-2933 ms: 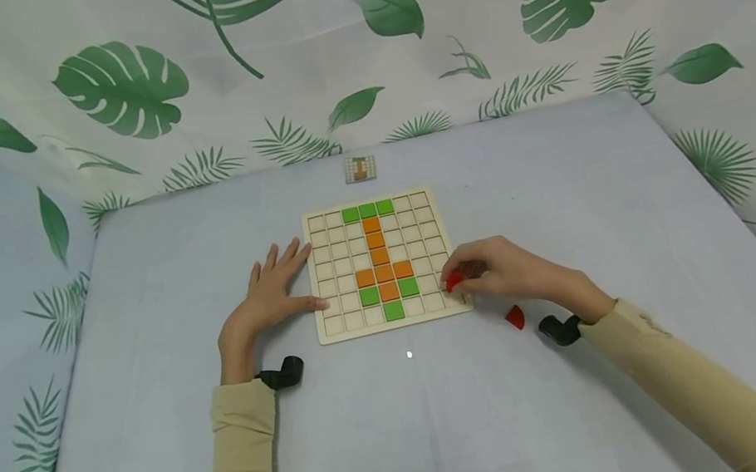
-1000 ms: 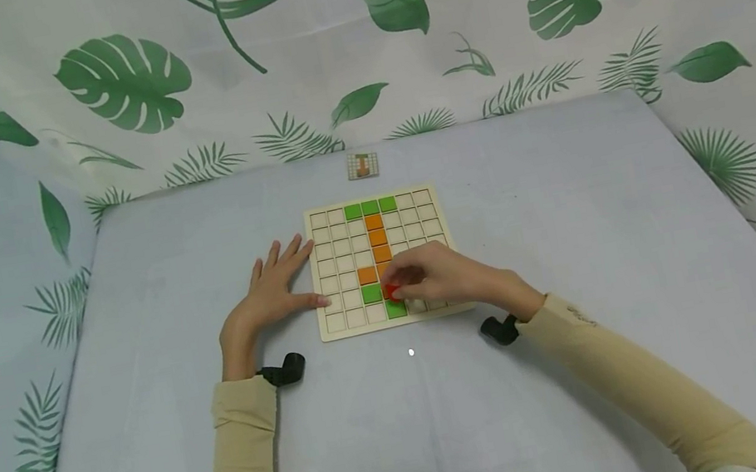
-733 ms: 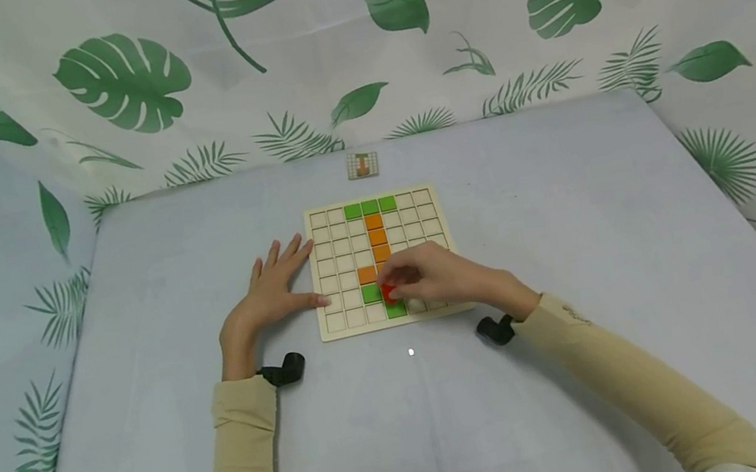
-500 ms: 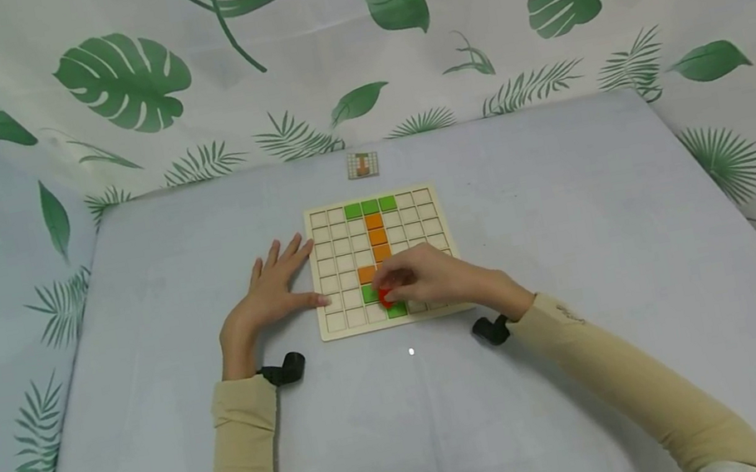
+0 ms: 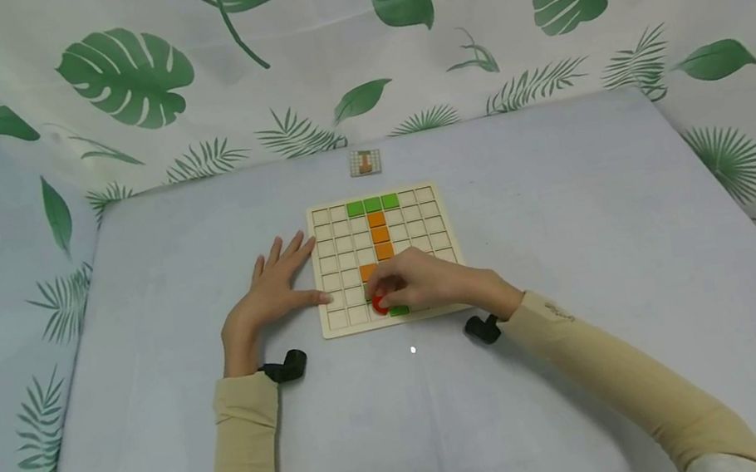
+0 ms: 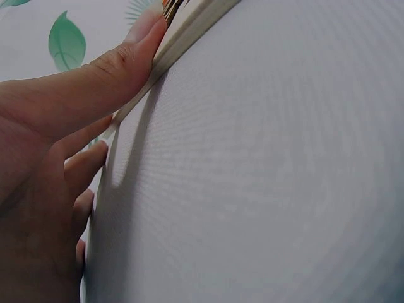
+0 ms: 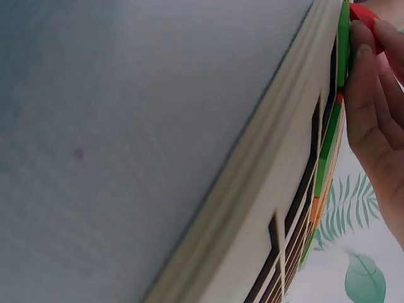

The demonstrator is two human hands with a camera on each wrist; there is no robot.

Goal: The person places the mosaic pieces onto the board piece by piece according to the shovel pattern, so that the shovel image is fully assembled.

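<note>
A pale wooden grid board [image 5: 330, 265] lies on the table, with flat green tiles [image 5: 372, 205] in its far row and a column of orange tiles [image 5: 380, 235] below them. Over the near part of the board, my right hand [image 5: 424, 280] pinches a small red piece with a curved edge [image 5: 379, 305] between thumb and fingers. In the right wrist view the red piece [image 7: 366, 22] sits by a green tile [image 7: 343, 44]. The hand hides several near tiles. My left hand [image 5: 270, 295] is spread at the board's left edge, thumb resting on the rim.
A small card [image 5: 364, 162] with a printed grid pattern lies beyond the board. Black wrist cameras [image 5: 287, 366] are strapped to both wrists. Leaf-printed cloth [image 5: 397, 0] hangs behind the pale tabletop [image 5: 553, 196].
My right hand has moved left from the board's right edge, carrying red. A red quarter-circle piece that lay on the table at right is no longer seen there. The left hand stays put.
</note>
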